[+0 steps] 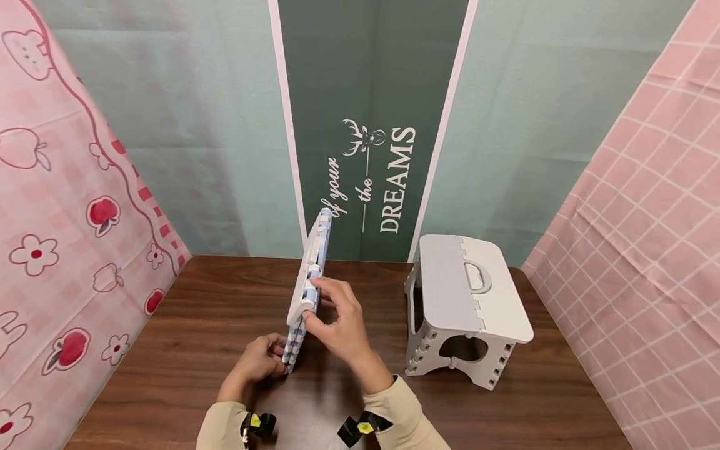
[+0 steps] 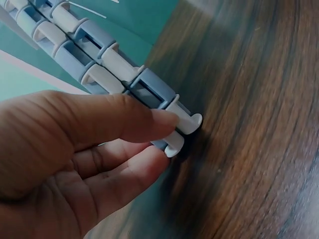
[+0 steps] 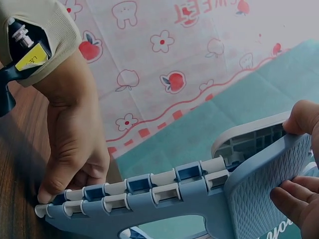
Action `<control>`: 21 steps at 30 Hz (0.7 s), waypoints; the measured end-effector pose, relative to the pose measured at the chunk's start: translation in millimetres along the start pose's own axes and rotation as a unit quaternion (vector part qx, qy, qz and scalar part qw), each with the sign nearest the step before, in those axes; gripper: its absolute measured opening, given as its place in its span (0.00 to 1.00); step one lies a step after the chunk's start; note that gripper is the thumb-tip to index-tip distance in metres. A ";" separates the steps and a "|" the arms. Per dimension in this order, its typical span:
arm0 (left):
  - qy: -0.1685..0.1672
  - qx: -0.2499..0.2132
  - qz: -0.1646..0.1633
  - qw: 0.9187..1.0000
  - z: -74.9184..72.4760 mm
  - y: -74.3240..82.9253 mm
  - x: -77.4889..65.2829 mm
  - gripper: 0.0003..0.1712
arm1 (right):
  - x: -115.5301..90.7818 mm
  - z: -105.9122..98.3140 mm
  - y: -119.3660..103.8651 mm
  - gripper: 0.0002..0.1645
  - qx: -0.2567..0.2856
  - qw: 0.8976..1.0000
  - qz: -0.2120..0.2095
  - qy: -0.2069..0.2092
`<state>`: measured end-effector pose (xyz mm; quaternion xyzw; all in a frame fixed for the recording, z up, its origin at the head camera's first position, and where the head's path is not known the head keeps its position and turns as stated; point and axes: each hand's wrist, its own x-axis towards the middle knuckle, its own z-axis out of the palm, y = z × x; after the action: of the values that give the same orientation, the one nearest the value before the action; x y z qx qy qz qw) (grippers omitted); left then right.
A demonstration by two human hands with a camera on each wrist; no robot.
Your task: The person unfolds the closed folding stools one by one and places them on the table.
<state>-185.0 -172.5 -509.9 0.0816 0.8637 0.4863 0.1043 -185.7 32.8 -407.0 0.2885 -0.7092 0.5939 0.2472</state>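
Observation:
A blue-and-white folding stool (image 1: 306, 284) stands nearly flat on its edge, left of the table's middle. My left hand (image 1: 259, 359) pinches the bottom end of its hinged leg side; the left wrist view shows the thumb (image 2: 144, 122) lying across the hinge knuckles. Higher up, my right hand (image 1: 343, 319) holds the seat's near edge between thumb and fingers. In the right wrist view, the blue textured seat half (image 3: 266, 184) and the white seat half (image 3: 249, 132) are folded close, with a gap between them. Part of the right hand lies outside that view.
An unfolded grey-and-white step stool (image 1: 469, 300) stands upright at the right on the brown wooden table (image 1: 225, 300). Behind the table hangs a green cloth (image 1: 360, 75) with white lettering. Pink printed cloths cover both sides.

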 end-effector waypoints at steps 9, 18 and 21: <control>0.000 -0.016 0.046 0.999 2.2 -1.9 -1.3 0.24 | 4.7 4.1 -3.6 0.31 -0.031 0.999 -0.012 -0.009; -0.003 0.002 0.014 1.000 4.8 4.6 0.2 0.20 | 11.1 8.6 -4.0 0.32 -0.046 0.998 -0.040 -0.025; -0.004 0.005 0.011 1.000 4.9 3.7 1.8 0.19 | 12.7 10.8 -2.7 0.32 -0.056 0.997 -0.042 -0.037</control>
<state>-185.3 -166.1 -509.4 0.0936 0.8649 0.4825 0.1022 -193.0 20.4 -398.1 0.3258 -0.7372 0.5313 0.2608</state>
